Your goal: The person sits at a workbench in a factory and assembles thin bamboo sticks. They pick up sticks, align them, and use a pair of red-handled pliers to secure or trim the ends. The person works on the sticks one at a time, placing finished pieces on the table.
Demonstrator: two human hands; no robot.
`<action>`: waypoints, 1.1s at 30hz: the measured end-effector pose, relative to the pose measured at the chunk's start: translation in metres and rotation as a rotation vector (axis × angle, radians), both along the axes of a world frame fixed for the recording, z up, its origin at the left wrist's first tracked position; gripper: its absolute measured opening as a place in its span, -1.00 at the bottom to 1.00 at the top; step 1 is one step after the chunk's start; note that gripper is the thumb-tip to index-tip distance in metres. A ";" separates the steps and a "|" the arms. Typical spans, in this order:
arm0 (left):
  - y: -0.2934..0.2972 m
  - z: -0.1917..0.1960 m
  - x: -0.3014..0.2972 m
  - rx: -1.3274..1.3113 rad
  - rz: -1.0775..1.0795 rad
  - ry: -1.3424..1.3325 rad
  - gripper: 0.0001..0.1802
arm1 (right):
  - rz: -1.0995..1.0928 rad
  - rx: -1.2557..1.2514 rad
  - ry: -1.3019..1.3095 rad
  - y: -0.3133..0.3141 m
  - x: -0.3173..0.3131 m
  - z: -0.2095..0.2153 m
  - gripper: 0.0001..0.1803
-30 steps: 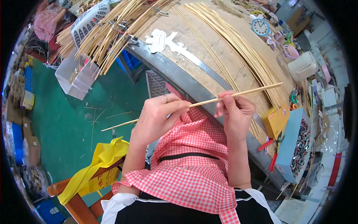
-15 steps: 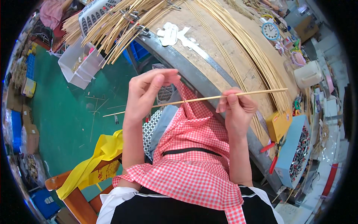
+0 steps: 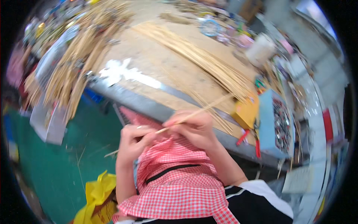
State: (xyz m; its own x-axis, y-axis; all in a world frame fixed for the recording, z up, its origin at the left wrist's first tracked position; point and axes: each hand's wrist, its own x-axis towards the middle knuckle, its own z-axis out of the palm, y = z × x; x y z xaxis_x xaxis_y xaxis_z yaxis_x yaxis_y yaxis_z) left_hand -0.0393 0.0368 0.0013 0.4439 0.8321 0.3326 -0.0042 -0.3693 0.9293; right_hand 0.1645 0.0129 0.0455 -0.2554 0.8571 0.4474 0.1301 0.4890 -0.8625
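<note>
Thin bamboo stick point(image 3: 194, 114) at frame centre, slanting from 8 o'clock up to 2 o'clock over red-checked apron point(image 3: 175, 175). Left hand point(image 3: 132, 143) closed around lower part; right hand point(image 3: 194, 128) pinching middle.

Possible trouble: stick thin, could snap or bend under two-handed pressure; splinters likely; far tip near loose stick pile point(image 3: 201, 61) on workbench point(image 3: 156, 71), could scatter it.

Hard to make out: strong motion blur; fingertips indistinct; lower stick end faint against green floor point(image 3: 56, 168); bench clutter at 1 o'clock unreadable.
</note>
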 end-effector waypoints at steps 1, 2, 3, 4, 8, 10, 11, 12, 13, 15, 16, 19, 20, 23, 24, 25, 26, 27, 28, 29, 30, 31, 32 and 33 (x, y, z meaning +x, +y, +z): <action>-0.002 0.003 0.003 0.018 0.038 0.016 -0.86 | -0.010 0.063 -0.073 -0.002 0.011 0.004 -0.83; -0.004 0.004 0.001 0.040 0.081 0.044 -0.86 | -0.108 0.132 -0.160 -0.005 0.025 0.009 -0.83; -0.006 0.004 0.000 0.059 0.130 0.066 -0.86 | -0.201 0.191 -0.254 -0.009 0.043 0.013 -0.83; -0.009 0.006 0.002 0.051 0.161 -0.003 -0.86 | -0.360 0.137 -0.258 -0.016 0.067 0.021 -0.81; -0.009 0.000 -0.005 0.012 0.273 -0.047 -0.79 | -0.998 0.081 -0.291 -0.049 0.205 0.051 -0.78; -0.008 0.000 -0.002 0.024 0.286 -0.062 -0.76 | -1.281 0.030 -0.421 -0.079 0.292 0.053 -0.71; -0.008 0.000 -0.002 0.032 0.307 -0.064 -0.74 | -1.402 -0.064 -0.655 -0.096 0.321 0.055 -0.67; -0.009 0.001 -0.004 0.036 0.311 -0.047 -0.74 | -1.386 -0.105 -0.915 -0.110 0.344 0.048 -0.68; -0.010 0.003 -0.004 0.040 0.323 -0.030 -0.74 | -1.350 -0.136 -1.175 -0.126 0.369 0.034 -0.69; -0.011 0.006 -0.005 0.044 0.329 -0.024 -0.75 | -1.253 -0.455 -1.220 -0.153 0.410 -0.008 -0.61; -0.013 0.009 -0.007 0.025 0.306 -0.033 -0.77 | -0.973 -0.251 -1.249 -0.172 0.445 -0.039 -0.52; -0.014 0.009 -0.010 0.032 0.255 -0.017 -0.82 | -1.032 -0.487 -1.167 -0.162 0.442 -0.042 -0.59; -0.013 0.007 -0.008 0.023 0.237 -0.041 -0.84 | -1.042 -0.458 -1.194 -0.164 0.442 -0.045 -0.63; -0.012 0.003 -0.010 0.026 0.149 -0.091 -0.89 | -1.140 -0.495 -1.201 -0.157 0.464 -0.058 -0.74; -0.015 0.005 -0.010 0.016 0.154 -0.093 -0.89 | -1.175 -0.533 -1.195 -0.152 0.469 -0.061 -0.76; -0.016 0.005 -0.009 -0.001 0.155 -0.094 -0.90 | -1.170 -0.463 -1.215 -0.152 0.469 -0.064 -0.77; -0.015 0.004 -0.010 0.016 0.144 -0.089 -0.90 | -1.165 -0.393 -1.234 -0.154 0.469 -0.066 -0.78; -0.014 0.001 -0.010 0.028 0.150 -0.082 -0.90 | -1.159 -0.324 -1.254 -0.157 0.465 -0.067 -0.80; -0.013 0.000 -0.010 0.040 0.148 -0.076 -0.90 | -1.165 -0.097 -1.356 -0.164 0.466 -0.072 -0.80; -0.013 0.000 -0.009 0.053 0.147 -0.069 -0.90 | -1.195 -0.200 -1.344 -0.164 0.469 -0.075 -0.78; -0.012 0.001 -0.008 0.050 0.146 -0.074 -0.90 | -1.228 -0.305 -1.334 -0.166 0.477 -0.075 -0.76; -0.012 0.001 -0.008 0.047 0.147 -0.071 -0.90 | -1.254 -0.411 -1.326 -0.168 0.482 -0.075 -0.74; -0.011 0.001 -0.008 0.044 0.147 -0.068 -0.91 | -1.283 -0.400 -1.324 -0.172 0.486 -0.076 -0.71; -0.013 0.002 -0.008 0.038 0.150 -0.062 -0.91 | -1.287 -0.453 -1.324 -0.169 0.480 -0.070 -0.69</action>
State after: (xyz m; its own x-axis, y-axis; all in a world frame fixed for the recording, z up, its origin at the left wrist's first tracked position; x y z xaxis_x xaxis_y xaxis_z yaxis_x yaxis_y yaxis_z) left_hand -0.0477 0.0240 0.0032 0.2933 0.8739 0.3877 -0.0028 -0.4048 0.9144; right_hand 0.6445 -0.1560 -0.0247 0.6018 0.7599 0.2456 0.7720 -0.6323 0.0649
